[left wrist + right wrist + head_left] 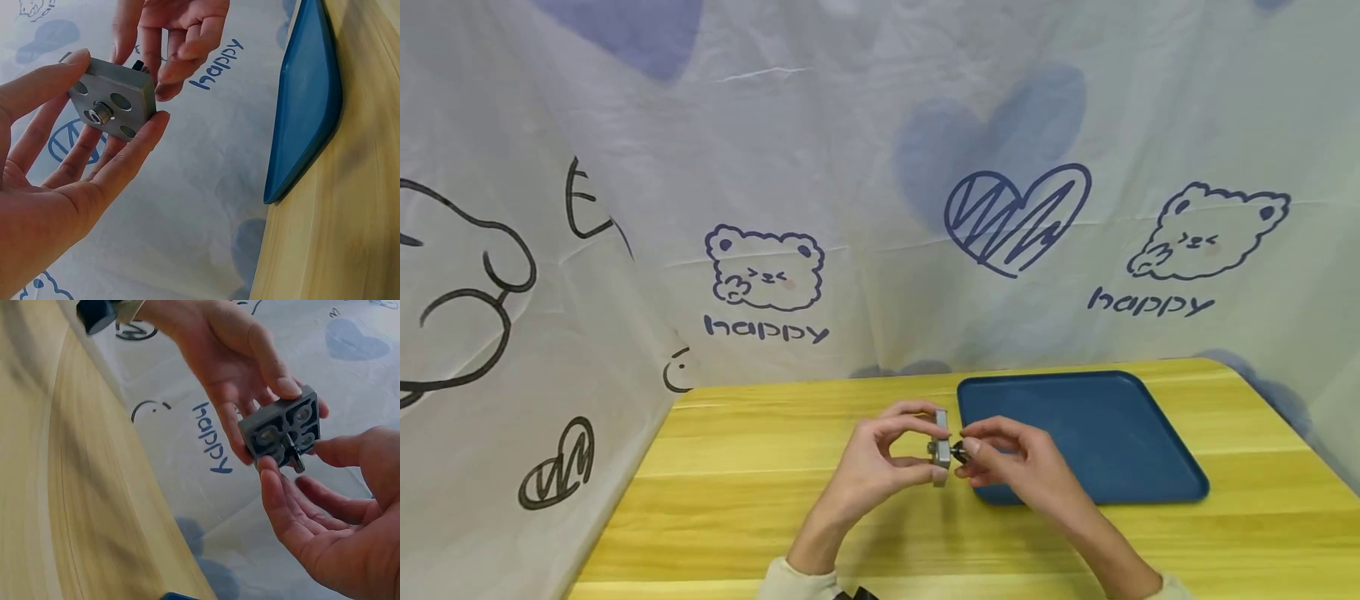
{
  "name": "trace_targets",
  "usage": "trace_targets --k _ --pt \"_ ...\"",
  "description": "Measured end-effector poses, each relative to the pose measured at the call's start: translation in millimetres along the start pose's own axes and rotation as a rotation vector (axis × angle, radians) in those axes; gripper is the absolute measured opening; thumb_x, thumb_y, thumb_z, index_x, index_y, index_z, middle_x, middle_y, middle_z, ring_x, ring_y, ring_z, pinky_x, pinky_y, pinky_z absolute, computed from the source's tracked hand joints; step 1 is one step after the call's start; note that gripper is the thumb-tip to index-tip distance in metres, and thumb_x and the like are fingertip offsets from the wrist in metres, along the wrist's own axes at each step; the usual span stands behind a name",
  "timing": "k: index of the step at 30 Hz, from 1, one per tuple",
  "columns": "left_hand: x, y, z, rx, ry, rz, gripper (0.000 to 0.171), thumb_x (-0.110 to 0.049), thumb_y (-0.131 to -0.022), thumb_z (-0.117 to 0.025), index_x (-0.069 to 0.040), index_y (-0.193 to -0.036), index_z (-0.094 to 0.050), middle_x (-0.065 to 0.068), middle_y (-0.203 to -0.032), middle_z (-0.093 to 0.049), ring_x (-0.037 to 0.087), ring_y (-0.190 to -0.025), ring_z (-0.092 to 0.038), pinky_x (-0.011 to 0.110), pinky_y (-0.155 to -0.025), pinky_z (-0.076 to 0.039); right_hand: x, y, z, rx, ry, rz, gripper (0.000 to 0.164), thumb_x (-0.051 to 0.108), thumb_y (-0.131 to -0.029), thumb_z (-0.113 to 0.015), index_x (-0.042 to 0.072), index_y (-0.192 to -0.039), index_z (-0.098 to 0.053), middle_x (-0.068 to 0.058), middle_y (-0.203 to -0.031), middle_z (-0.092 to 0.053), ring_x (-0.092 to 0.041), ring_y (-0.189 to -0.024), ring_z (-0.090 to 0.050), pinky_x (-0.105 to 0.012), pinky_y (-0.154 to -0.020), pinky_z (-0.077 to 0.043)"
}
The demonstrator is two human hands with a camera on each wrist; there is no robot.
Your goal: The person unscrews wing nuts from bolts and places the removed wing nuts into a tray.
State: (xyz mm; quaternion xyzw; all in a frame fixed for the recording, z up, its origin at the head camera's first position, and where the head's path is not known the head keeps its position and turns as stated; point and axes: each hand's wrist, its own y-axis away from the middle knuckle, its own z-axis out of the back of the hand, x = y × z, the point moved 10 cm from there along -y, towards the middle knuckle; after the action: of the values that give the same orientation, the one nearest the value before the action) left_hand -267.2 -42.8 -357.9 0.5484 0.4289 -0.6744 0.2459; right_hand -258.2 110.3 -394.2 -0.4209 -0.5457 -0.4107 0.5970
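Observation:
A grey, square, block-like metal plate [942, 450] with a pin through its middle is held up over the table. My left hand [880, 454] grips it by opposite edges, thumb below and fingers above. Round holes and a short shiny stud [101, 113] show on its left face. The other face is ribbed, and a dark metal pin [295, 456] sticks out of it towards my right hand [1011, 457]. In the right wrist view the right thumb and forefinger [269, 472] stand apart on either side of the pin, their tips close to the plate's edge.
A blue tray [1075, 433] lies on the yellow wood-grain table [737, 483], behind and beside my right hand. A white cloth [865, 183] with printed bears and hearts hangs along the back and sides. A dark band [97, 315] is on the left wrist.

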Motion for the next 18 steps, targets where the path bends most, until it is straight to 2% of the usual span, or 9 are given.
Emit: trace_targets --k 4,10,14,18 --pt "1.6 0.1 -2.4 0.008 -0.030 0.011 0.033 0.005 -0.084 -0.081 0.002 -0.116 -0.074 0.014 -0.140 -0.055 0.032 -0.134 -0.051 0.043 -0.090 -0.061 -8 0 -4 0.038 -0.064 -0.073 0.045 0.024 -0.102 -0.067 -0.011 -0.129 -0.059 -0.020 -0.108 -0.073 -0.027 -0.091 -0.074 -0.041 -0.081 -0.063" --pt "2.4 -0.2 -4.1 0.009 -0.033 0.016 0.033 0.006 -0.084 -0.081 0.002 -0.116 -0.074 0.013 -0.139 -0.056 0.030 -0.133 -0.051 0.043 -0.089 -0.061 -10 0 -4 0.014 -0.078 -0.083 0.041 0.019 -0.100 -0.069 -0.012 -0.125 -0.061 -0.016 -0.102 -0.074 -0.023 -0.088 -0.074 -0.042 -0.081 -0.063" --pt "3.2 -0.1 -3.5 0.007 -0.036 0.020 0.033 0.008 -0.083 -0.081 0.002 -0.115 -0.075 0.013 -0.138 -0.057 0.030 -0.132 -0.052 0.043 -0.088 -0.061 -7 0 -5 0.005 -0.052 -0.054 0.036 0.018 -0.099 -0.071 -0.011 -0.119 -0.063 -0.017 -0.099 -0.074 -0.024 -0.087 -0.075 -0.040 -0.078 -0.064" --pt "2.9 0.5 -2.5 0.004 -0.036 0.024 0.035 0.008 -0.082 -0.081 0.002 -0.115 -0.074 0.014 -0.139 -0.057 0.029 -0.133 -0.052 0.042 -0.088 -0.061 1 -1 -8 0.013 -0.002 0.042 0.029 0.013 -0.099 -0.070 -0.011 -0.114 -0.063 -0.021 -0.098 -0.073 -0.024 -0.087 -0.075 -0.038 -0.075 -0.064"
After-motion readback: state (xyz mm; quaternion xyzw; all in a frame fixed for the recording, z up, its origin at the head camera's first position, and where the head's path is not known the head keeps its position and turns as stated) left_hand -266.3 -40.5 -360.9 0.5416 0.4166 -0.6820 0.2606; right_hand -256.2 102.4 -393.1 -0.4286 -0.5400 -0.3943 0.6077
